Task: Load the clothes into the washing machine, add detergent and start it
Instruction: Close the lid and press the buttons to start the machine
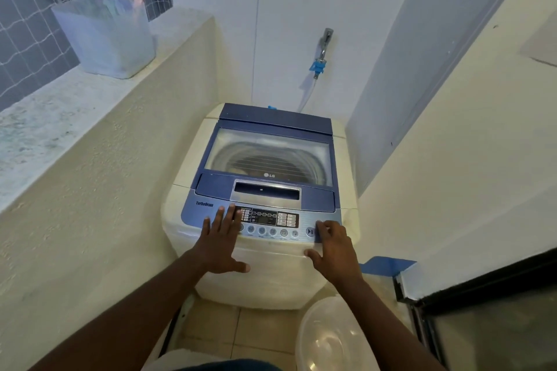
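Note:
A white top-loading washing machine (271, 274) with a blue lid (268, 156) stands in a narrow alcove. The lid is shut, and the drum shows through its window with something dark inside. My left hand (221, 239) lies flat with fingers spread on the left part of the control panel (265, 223). My right hand (334, 247) rests on the panel's right end, fingertips just right of the start/pause button (310, 231), thumb on the front edge. Neither hand holds anything.
A translucent plastic tub (105, 36) stands on the ledge at upper left, by netting. A tap with a blue hose fitting (321, 60) is on the back wall. A clear plastic basin (334, 340) sits on the tiled floor at lower right, beside a dark-framed door (482, 325).

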